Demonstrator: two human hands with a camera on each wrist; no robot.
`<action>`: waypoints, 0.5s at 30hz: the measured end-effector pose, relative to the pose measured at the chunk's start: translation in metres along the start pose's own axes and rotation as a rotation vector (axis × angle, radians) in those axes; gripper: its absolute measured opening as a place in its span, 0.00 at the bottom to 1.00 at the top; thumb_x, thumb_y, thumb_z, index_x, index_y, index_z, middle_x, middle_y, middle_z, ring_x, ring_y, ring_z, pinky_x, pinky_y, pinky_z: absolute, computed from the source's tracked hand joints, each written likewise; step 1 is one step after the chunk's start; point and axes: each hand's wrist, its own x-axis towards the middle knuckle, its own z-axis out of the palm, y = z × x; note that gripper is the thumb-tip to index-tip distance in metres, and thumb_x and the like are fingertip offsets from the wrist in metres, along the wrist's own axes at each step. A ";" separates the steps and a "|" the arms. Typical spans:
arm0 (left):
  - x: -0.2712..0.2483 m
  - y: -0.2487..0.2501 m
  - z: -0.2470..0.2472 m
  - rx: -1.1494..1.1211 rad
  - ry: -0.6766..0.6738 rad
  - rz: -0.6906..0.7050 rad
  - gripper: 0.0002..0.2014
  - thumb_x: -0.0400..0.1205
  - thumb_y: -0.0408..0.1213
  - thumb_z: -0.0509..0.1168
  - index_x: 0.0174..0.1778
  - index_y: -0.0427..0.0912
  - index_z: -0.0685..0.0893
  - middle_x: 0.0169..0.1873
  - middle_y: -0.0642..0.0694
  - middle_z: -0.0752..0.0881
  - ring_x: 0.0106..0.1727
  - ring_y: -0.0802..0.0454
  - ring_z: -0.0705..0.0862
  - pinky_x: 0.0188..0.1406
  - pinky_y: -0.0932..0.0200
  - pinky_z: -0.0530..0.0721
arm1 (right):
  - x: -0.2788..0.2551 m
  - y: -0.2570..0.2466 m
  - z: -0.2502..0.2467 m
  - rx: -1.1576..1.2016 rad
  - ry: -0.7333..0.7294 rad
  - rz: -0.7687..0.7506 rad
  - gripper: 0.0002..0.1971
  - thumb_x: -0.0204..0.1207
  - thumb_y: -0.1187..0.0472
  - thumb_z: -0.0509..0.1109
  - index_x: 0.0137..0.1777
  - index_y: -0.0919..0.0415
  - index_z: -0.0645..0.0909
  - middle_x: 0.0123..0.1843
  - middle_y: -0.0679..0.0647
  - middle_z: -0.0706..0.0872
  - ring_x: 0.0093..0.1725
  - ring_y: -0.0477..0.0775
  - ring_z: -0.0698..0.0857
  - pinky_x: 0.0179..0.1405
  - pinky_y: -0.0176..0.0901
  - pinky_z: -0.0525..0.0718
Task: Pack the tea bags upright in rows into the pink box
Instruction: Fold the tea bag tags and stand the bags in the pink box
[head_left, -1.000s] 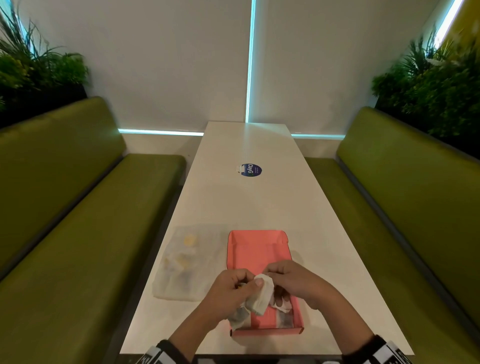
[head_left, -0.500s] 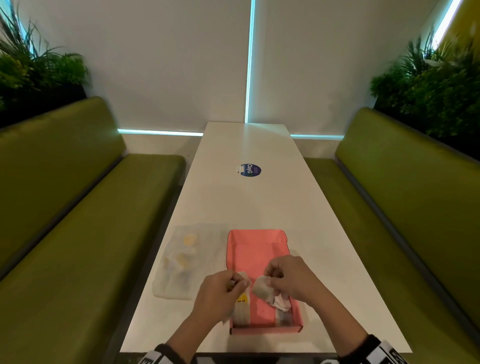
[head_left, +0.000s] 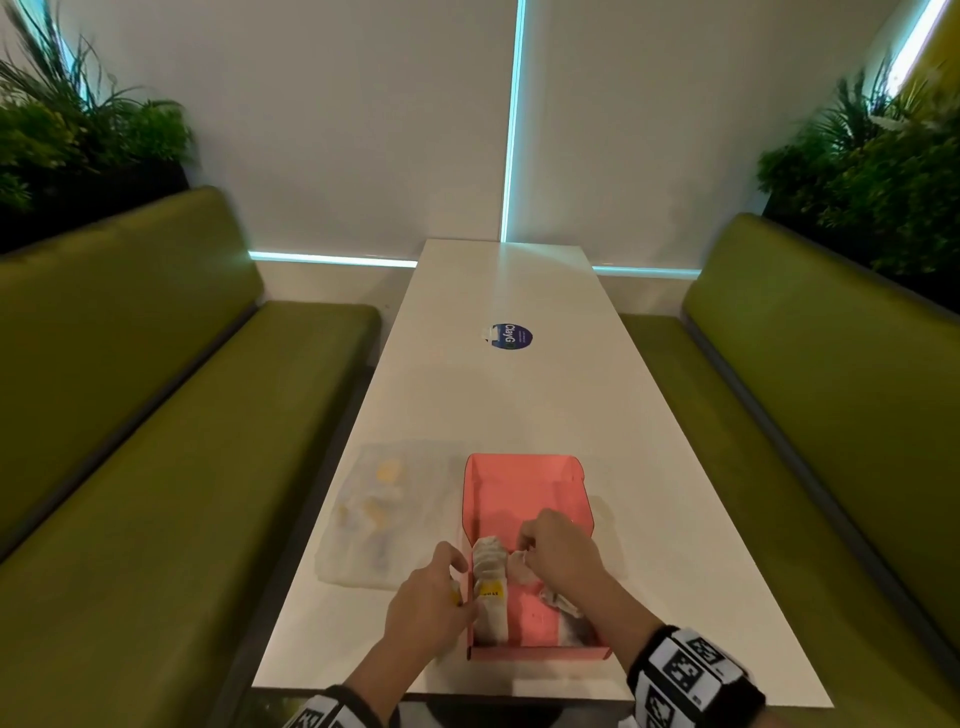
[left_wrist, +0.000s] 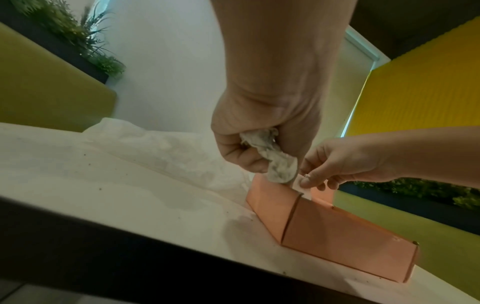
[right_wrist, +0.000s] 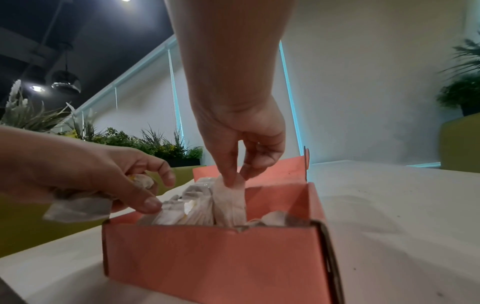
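Observation:
The open pink box lies on the white table near its front edge. A row of tea bags stands along the box's left wall, and a few loose ones lie at its near right. My right hand pinches the top of one tea bag, which stands upright beside the row. My left hand is at the box's left wall and grips crumpled tea bags in its palm. In the right wrist view its thumb touches the row.
A clear plastic bag with more tea bags lies left of the box. A round blue sticker sits mid-table. Green benches flank the table, with plants behind them.
Both hands have come down from above the box. The right hand has carried one tea bag away from the left hand into the box. The left hand has shifted to the left wall.

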 end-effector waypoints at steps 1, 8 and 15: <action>0.000 0.000 0.000 0.001 0.001 0.001 0.19 0.76 0.46 0.70 0.51 0.54 0.65 0.32 0.58 0.75 0.33 0.60 0.76 0.30 0.68 0.74 | 0.002 0.000 0.001 0.015 0.015 0.009 0.14 0.75 0.69 0.62 0.51 0.58 0.87 0.54 0.53 0.84 0.53 0.55 0.84 0.44 0.42 0.79; 0.001 -0.001 0.000 0.020 -0.015 -0.006 0.18 0.77 0.45 0.70 0.51 0.54 0.65 0.33 0.57 0.77 0.34 0.59 0.77 0.27 0.70 0.71 | 0.011 0.006 0.001 0.119 0.003 0.021 0.09 0.73 0.69 0.65 0.49 0.61 0.85 0.47 0.53 0.87 0.50 0.52 0.83 0.49 0.42 0.81; 0.003 0.000 0.000 0.031 -0.029 -0.018 0.18 0.77 0.46 0.70 0.51 0.54 0.65 0.39 0.54 0.79 0.37 0.56 0.79 0.29 0.71 0.72 | 0.014 0.006 0.001 0.132 -0.026 0.000 0.07 0.74 0.68 0.68 0.49 0.63 0.85 0.48 0.53 0.86 0.45 0.47 0.79 0.45 0.39 0.79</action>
